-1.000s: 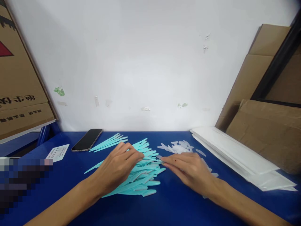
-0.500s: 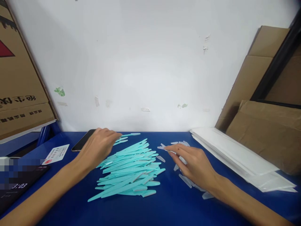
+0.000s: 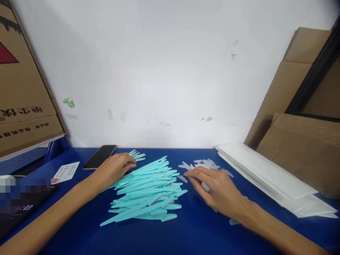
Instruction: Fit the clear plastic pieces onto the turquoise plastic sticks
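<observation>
My left hand (image 3: 113, 168) rests at the upper left end of a heap of turquoise eyebrow razors (image 3: 148, 191). Its fingers are bent and apart, with nothing visible between them. Just beyond the fingertips lies a small group of razors (image 3: 137, 156) with pale tips. To the right of the heap, my right hand (image 3: 212, 186) hovers low over loose translucent blade caps (image 3: 208, 163). Thumb and index fingertips are close together beside a single cap (image 3: 182, 179); whatever may be between them is too small to make out. The palm hides several caps.
A phone (image 3: 99, 157) and a white card (image 3: 66, 172) lie at the left, near a dark device showing digits (image 3: 23, 209). White sheets or bags (image 3: 265, 173) are stacked at the right. Cardboard boxes (image 3: 305, 152) flank the blue table (image 3: 186, 237), which ends at a white wall.
My left hand has moved down toward the heap, and the razor near its fingertips now lies with the small far group. My right hand has drawn slightly back from the far caps.
</observation>
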{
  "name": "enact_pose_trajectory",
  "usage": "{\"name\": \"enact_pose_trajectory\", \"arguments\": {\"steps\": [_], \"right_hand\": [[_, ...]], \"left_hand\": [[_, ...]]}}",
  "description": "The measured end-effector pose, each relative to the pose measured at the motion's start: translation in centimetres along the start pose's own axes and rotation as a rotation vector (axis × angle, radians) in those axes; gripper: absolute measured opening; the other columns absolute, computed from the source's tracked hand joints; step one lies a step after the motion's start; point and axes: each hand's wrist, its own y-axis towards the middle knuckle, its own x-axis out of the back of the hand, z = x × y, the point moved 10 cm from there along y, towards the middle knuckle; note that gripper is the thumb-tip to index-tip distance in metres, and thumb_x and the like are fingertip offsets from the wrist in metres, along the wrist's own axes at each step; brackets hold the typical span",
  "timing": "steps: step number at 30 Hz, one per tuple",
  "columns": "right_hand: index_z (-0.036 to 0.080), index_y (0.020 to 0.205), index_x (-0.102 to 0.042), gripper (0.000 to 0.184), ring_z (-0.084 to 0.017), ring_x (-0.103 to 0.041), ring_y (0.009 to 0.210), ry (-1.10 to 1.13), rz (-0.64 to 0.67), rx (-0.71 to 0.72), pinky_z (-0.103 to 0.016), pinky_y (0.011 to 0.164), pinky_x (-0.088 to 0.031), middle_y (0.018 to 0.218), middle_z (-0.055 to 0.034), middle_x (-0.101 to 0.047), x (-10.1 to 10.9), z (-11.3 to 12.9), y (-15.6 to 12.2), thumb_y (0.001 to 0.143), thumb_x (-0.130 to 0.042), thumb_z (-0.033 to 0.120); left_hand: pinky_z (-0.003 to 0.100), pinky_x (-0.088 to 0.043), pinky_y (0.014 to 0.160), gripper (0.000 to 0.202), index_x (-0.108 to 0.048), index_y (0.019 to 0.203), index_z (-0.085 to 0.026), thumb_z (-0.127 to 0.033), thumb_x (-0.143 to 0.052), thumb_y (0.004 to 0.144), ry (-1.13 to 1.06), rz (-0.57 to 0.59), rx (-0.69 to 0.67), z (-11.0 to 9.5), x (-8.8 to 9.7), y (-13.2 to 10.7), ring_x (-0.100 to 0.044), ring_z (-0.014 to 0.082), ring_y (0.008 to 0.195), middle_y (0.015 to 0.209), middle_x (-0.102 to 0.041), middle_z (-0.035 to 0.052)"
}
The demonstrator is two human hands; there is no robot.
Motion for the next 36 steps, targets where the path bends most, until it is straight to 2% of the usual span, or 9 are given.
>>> {"name": "enact_pose_trajectory", "arguments": {"steps": [4,9,13,17,20,24,28,32,36], "right_hand": [[0.022,0.115,-0.068,0.025,-0.014,-0.067,0.065,0.021,0.015,-0.008,-0.025,0.059,-0.047,0.096,-0.0043,-0.076,-0.5,0.0,-0.2,0.100,-0.049,0.017],[0.022,0.115,-0.068,0.025,-0.014,-0.068,0.069,0.053,0.040,-0.008,-0.026,0.063,-0.049,0.094,-0.0031,-0.076,-1.1,0.3,-0.4,0.099,-0.050,0.016],[0.023,0.116,-0.069,0.025,-0.013,-0.066,0.064,0.040,0.042,-0.023,-0.025,0.059,-0.047,0.092,-0.0017,-0.075,-1.2,0.1,-0.3,0.099,-0.051,0.016],[0.022,0.114,-0.069,0.025,-0.014,-0.066,0.064,-0.001,0.052,-0.058,-0.026,0.058,-0.047,0.095,-0.0029,-0.075,-1.0,-0.5,-0.1,0.100,-0.049,0.017],[0.022,0.117,-0.068,0.026,-0.017,-0.069,0.071,-0.061,0.075,-0.117,-0.028,0.062,-0.050,0.096,-0.0044,-0.075,-0.9,-1.5,-0.1,0.100,-0.048,0.018],[0.022,0.117,-0.069,0.025,-0.024,-0.071,0.092,-0.085,0.128,-0.145,-0.038,0.080,-0.056,0.103,-0.0066,-0.075,-1.6,-2.6,-0.2,0.101,-0.051,0.021],[0.023,0.127,-0.066,0.029,-0.026,-0.067,0.111,-0.061,0.196,-0.084,-0.045,0.097,-0.051,0.121,-0.0068,-0.073,-2.7,-2.3,-0.3,0.103,-0.050,0.026],[0.025,0.134,-0.062,0.033,-0.023,-0.062,0.122,-0.007,0.321,0.018,-0.045,0.107,-0.044,0.129,-0.0032,-0.070,-4.1,-1.1,-0.5,0.106,-0.045,0.026],[0.023,0.125,-0.068,0.027,-0.023,-0.068,0.111,-0.044,0.328,0.028,-0.046,0.107,-0.042,0.119,-0.0044,-0.075,-4.3,-1.2,-0.5,0.103,-0.051,0.022]], "left_hand": [[0.030,-0.047,0.074,0.031,-0.073,0.099,-0.027,-0.042,-0.046,0.097,-0.081,0.037,0.000,-0.7,-1.0,0.0,-0.068,0.0234,0.090,0.103,-0.073,0.0047],[0.030,-0.045,0.066,0.027,-0.071,0.098,-0.025,-0.039,-0.048,0.095,-0.128,0.036,0.070,0.1,-1.4,0.2,-0.067,0.0226,0.081,0.095,-0.073,0.0042],[0.030,-0.044,0.065,0.026,-0.068,0.094,-0.023,-0.041,-0.049,0.094,-0.146,0.041,0.110,0.7,-1.7,0.1,-0.066,0.0227,0.078,0.091,-0.072,0.0044],[0.031,-0.044,0.065,0.029,-0.065,0.092,-0.022,-0.046,-0.048,0.094,-0.154,0.043,0.144,1.4,-2.1,0.0,-0.066,0.0239,0.080,0.089,-0.071,0.0058],[0.031,-0.043,0.068,0.029,-0.062,0.091,-0.021,-0.046,-0.047,0.094,-0.146,0.033,0.155,1.7,-2.2,-0.1,-0.065,0.0241,0.081,0.088,-0.069,0.0063],[0.031,-0.040,0.066,0.027,-0.057,0.090,-0.022,-0.042,-0.041,0.098,-0.125,0.013,0.144,1.6,-1.6,-0.1,-0.062,0.0226,0.075,0.082,-0.066,0.0042],[0.030,-0.034,0.060,0.024,-0.054,0.097,-0.023,-0.039,-0.037,0.101,-0.093,-0.018,0.143,1.1,-0.5,-0.2,-0.056,0.0215,0.063,0.071,-0.061,0.0001],[0.029,-0.033,0.061,0.024,-0.055,0.105,-0.024,-0.038,-0.036,0.103,-0.029,-0.101,0.092,-0.2,0.9,-0.3,-0.059,0.0227,0.071,0.082,-0.065,0.0017],[0.029,-0.039,0.063,0.029,-0.059,0.109,-0.024,-0.039,-0.034,0.105,0.034,-0.226,0.008,-2.1,2.5,-0.7,-0.064,0.0220,0.078,0.099,-0.069,0.0032]]}}
